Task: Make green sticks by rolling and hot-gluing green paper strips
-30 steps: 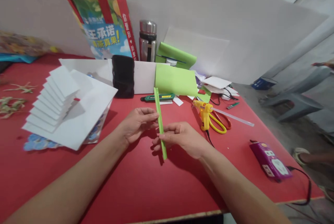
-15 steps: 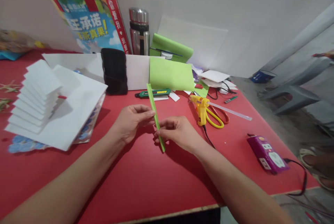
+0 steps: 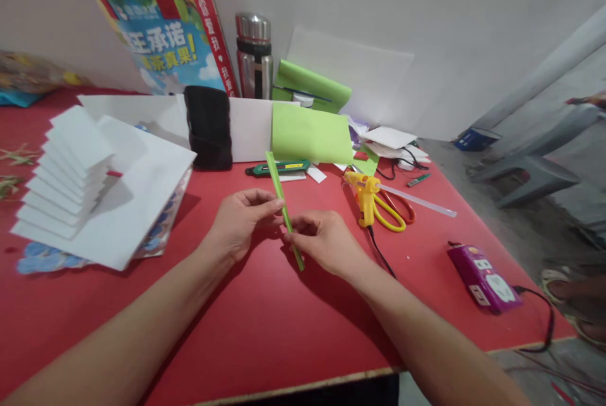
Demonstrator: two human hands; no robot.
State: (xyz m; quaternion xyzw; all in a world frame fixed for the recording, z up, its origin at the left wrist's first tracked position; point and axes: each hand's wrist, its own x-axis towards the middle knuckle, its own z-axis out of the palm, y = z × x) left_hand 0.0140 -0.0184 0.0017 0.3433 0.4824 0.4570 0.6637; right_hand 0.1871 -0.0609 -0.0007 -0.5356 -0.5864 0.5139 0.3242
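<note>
A narrow, folded strip of light green paper [image 3: 275, 175] is held slanting over the red table [image 3: 265, 330]. My left hand [image 3: 243, 220] pinches it near the middle, thumb against its left side. Lower down, my right hand [image 3: 322, 238] grips the strip between thumb and fingers, and its near end pokes out below. Some fingertips are hidden behind the paper. Just beyond the strip's far end lies a green utility knife [image 3: 279, 168], with small white paper scraps [image 3: 316, 173] beside it.
A yellow glue gun [image 3: 364, 194] and scissors [image 3: 392, 220] lie to the right, near a purple power box [image 3: 485, 280]. At left, folded white paper steps [image 3: 71, 172] stand on white sheets. Behind are a black phone [image 3: 208, 128], green paper [image 3: 310, 134], a steel flask [image 3: 254, 59] and a bag [image 3: 165, 46].
The strip's near end has swung slightly right and up. My right hand has shifted a little along with it, while my left hand keeps nearly the same place.
</note>
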